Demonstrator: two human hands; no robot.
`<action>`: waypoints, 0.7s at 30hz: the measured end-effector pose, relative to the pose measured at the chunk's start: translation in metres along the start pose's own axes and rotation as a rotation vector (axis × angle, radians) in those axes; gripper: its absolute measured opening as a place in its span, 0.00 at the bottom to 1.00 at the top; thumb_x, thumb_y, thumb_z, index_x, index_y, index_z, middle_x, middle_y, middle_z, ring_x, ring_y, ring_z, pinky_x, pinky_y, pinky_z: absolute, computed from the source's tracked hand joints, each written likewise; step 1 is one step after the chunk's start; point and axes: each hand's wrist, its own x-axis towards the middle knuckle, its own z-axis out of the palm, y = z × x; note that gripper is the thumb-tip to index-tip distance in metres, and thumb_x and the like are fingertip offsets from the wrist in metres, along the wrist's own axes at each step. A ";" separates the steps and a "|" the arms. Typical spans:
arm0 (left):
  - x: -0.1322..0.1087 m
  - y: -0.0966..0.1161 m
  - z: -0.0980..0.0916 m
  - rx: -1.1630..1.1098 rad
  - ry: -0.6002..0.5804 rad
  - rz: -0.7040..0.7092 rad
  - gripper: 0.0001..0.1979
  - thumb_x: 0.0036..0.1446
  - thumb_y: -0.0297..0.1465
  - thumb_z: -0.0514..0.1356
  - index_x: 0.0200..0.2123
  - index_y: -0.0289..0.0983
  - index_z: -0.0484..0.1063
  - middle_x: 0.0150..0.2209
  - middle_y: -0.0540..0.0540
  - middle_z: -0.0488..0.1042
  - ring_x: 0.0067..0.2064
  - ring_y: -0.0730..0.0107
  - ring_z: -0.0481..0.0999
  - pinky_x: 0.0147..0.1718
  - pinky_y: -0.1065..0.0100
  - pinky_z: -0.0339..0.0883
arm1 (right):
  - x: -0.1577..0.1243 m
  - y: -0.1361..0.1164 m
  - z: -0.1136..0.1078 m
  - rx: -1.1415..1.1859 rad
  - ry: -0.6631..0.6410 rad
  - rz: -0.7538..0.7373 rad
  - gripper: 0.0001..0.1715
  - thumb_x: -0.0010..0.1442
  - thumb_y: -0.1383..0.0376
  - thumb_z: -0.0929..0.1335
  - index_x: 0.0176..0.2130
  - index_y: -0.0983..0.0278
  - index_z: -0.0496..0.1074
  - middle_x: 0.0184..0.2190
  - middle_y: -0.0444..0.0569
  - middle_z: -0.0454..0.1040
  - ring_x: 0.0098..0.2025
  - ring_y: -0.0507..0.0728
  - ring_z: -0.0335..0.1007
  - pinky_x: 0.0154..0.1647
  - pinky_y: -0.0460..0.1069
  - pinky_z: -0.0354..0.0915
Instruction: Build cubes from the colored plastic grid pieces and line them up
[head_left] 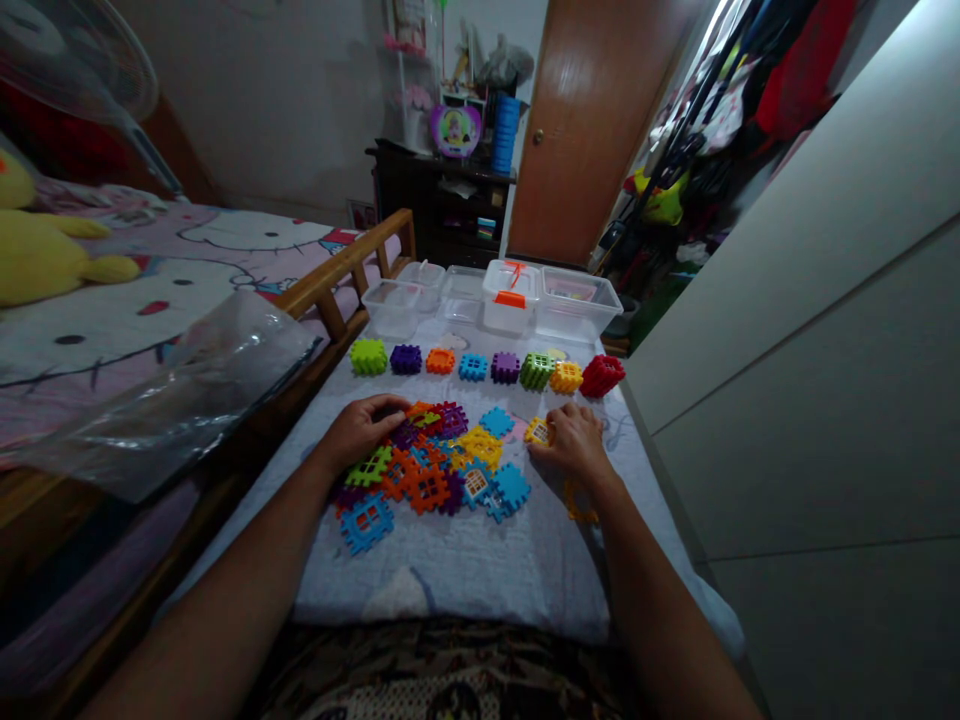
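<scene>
My right hand [576,440] has its fingers closed on a small yellow building tile [538,432] with a white window grid. Another yellow tile [580,502] lies partly hidden under my right forearm. At the upper left of a loose pile of interlocking plastic tiles [427,487], my left hand [361,432] has its fingers stretched out, touching the pieces near an orange one. Orange, purple, blue, yellow and green tiles overlap there. A blue square frame tile [367,523] sits at the pile's near left, and a solid blue tile [496,422] lies at its far side.
Behind the pile runs a row of tile stacks sorted by colour, from lime green [368,357] to red [602,376]. Clear plastic boxes [577,305] stand at the far edge, one lidded with orange clips [511,299]. A wooden bed rail [345,265] borders the left, a pale cabinet [810,350] the right.
</scene>
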 end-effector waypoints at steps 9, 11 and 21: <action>-0.001 0.007 -0.001 -0.019 0.006 -0.019 0.26 0.47 0.51 0.63 0.41 0.37 0.80 0.40 0.44 0.81 0.41 0.56 0.79 0.44 0.60 0.71 | 0.003 -0.004 -0.003 -0.033 -0.054 -0.015 0.23 0.53 0.52 0.70 0.43 0.64 0.75 0.47 0.58 0.70 0.51 0.67 0.61 0.48 0.56 0.56; 0.000 0.005 -0.001 -0.015 0.014 -0.008 0.26 0.47 0.51 0.63 0.41 0.37 0.80 0.40 0.44 0.81 0.41 0.56 0.79 0.45 0.60 0.71 | 0.004 -0.004 -0.003 -0.026 -0.056 -0.018 0.23 0.52 0.52 0.71 0.43 0.64 0.75 0.46 0.58 0.71 0.50 0.67 0.61 0.47 0.56 0.56; 0.001 -0.001 0.000 -0.019 0.006 -0.017 0.27 0.47 0.51 0.63 0.42 0.37 0.80 0.42 0.43 0.81 0.42 0.55 0.79 0.46 0.60 0.71 | 0.018 0.012 -0.014 -0.055 0.029 -0.148 0.25 0.49 0.51 0.72 0.41 0.64 0.74 0.45 0.58 0.71 0.48 0.67 0.61 0.46 0.56 0.57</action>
